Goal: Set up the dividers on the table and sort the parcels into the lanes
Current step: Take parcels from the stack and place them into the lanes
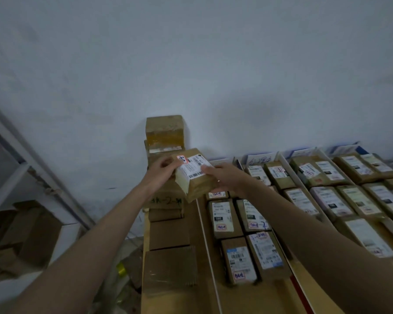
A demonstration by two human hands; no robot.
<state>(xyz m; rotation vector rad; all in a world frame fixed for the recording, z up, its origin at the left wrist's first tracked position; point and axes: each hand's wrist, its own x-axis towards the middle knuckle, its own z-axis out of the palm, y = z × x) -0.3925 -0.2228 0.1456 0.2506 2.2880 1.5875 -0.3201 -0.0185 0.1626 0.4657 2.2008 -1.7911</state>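
Note:
A brown cardboard parcel (194,176) with a white shipping label and a red sticker is held tilted in the air above the far left of the table. My left hand (161,171) grips its left end and my right hand (224,175) grips its right side. Below it, labelled parcels (222,217) lie in rows inside lanes on the table (259,298). Thin white dividers (292,169) run from front to back between the lanes. More labelled parcels (329,200) fill the lanes to the right.
A stack of plain brown boxes (165,132) stands at the far left against the white wall, with flat boxes (169,270) lined up in front of it. A white shelf frame (21,155) and loose cartons (25,236) are at the left, below table level.

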